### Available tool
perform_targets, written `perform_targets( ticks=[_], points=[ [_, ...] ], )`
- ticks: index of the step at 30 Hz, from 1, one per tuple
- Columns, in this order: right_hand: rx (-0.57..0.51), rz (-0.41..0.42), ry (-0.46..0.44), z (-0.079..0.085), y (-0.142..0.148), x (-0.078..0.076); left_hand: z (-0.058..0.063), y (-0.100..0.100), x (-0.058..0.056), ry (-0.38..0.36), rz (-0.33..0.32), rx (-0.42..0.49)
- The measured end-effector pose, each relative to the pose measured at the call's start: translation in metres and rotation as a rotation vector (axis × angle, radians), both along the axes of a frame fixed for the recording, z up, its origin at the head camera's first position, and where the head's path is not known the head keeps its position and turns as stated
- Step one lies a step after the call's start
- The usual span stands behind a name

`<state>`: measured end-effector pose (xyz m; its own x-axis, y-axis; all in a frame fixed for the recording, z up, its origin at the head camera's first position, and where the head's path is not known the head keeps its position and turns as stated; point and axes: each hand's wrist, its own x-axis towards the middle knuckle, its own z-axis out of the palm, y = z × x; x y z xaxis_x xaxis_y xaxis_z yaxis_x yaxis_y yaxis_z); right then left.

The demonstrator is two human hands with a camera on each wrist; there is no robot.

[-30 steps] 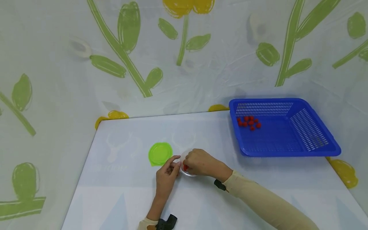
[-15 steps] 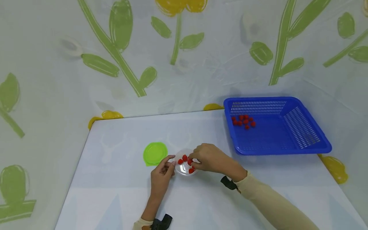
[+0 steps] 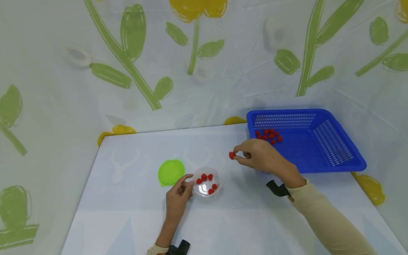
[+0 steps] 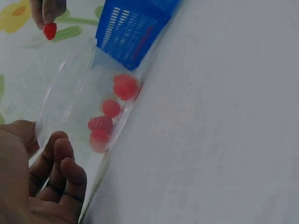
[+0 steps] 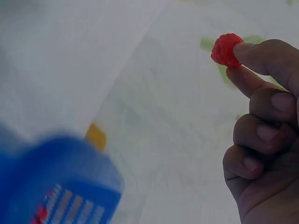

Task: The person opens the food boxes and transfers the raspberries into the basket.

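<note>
A red raspberry (image 3: 232, 155) is pinched between the thumb and index finger of my right hand (image 3: 262, 156), raised between the clear bowl and the blue basket; the right wrist view shows the raspberry (image 5: 226, 49) at the fingertips, the other fingers curled. The clear plastic bowl (image 3: 206, 170) stands on the table with several raspberries (image 4: 100, 123) on its bottom. My left hand (image 3: 177, 196) is at the bowl's left side, index and thumb tips against the rim, its other fingers loosely bent beside the wall. A bright green lid (image 3: 171, 172) lies just left of the bowl.
A blue perforated basket (image 3: 318, 150) stands at the back right of the white table (image 3: 127, 212), several raspberries (image 3: 271, 136) gathered in its left part. A patterned cloth wall (image 3: 204, 92) rises behind the table's back edge.
My right hand has drawn up and right out of the bowl with a raspberry between its fingertips, bringing the bowl's contents into view. My left hand stays at the rim.
</note>
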<state>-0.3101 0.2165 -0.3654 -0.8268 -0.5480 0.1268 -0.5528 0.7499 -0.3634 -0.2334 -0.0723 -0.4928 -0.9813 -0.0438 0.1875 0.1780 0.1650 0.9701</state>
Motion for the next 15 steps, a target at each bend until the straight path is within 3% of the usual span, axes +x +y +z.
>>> perform_targets(
  ticks=[7, 15],
  points=[
    [-0.047, -0.142, 0.024, 0.013, 0.039, -0.013, -0.002, -0.005, -0.003, 0.012, 0.007, -0.003],
    [0.000, -0.238, 0.003, 0.018, 0.078, -0.028, -0.004, -0.002, -0.002, 0.003, -0.009, 0.018]
  ],
)
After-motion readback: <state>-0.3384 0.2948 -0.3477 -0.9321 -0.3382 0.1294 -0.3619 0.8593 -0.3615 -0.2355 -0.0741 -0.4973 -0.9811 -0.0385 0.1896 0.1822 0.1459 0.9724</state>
